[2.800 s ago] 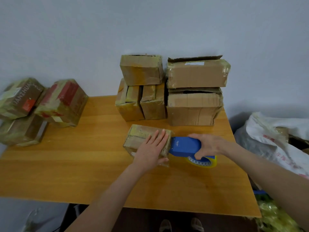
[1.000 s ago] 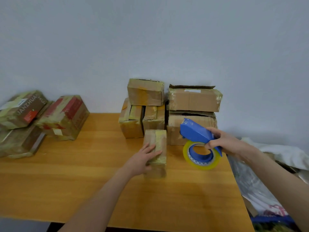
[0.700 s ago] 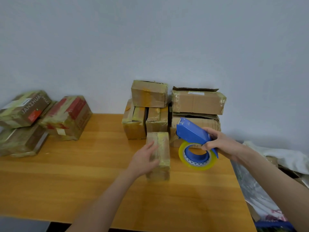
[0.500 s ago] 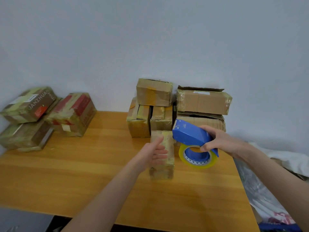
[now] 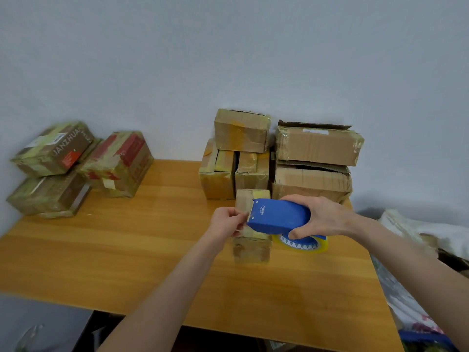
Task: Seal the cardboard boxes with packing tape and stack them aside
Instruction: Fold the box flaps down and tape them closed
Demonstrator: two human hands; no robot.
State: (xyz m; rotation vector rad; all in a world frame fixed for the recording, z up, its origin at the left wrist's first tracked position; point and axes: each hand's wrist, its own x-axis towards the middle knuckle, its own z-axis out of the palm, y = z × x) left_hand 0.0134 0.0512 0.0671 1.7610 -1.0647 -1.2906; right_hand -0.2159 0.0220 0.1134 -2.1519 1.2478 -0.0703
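Left of the fingers (image 5: 235, 217): open bench (image 5: 114, 250) out to a box pile (image 5: 58, 174) far left. Just beyond them, an upright box (image 5: 251, 247), then stacked boxes (image 5: 314, 148) against the wall (image 5: 228, 59). Right: tape dispenser (image 5: 279, 215), bench edge, bags (image 5: 431, 232).

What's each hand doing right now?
Left hand: pinching at the dispenser front edge, likely on the tape.
Right hand: gripping the dispenser.

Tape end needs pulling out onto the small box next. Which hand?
Left. The left hand pinches what looks like the tape end at the front edge of the blue tape dispenser, right by the small box. The right hand grips the dispenser body, so it is occupied.
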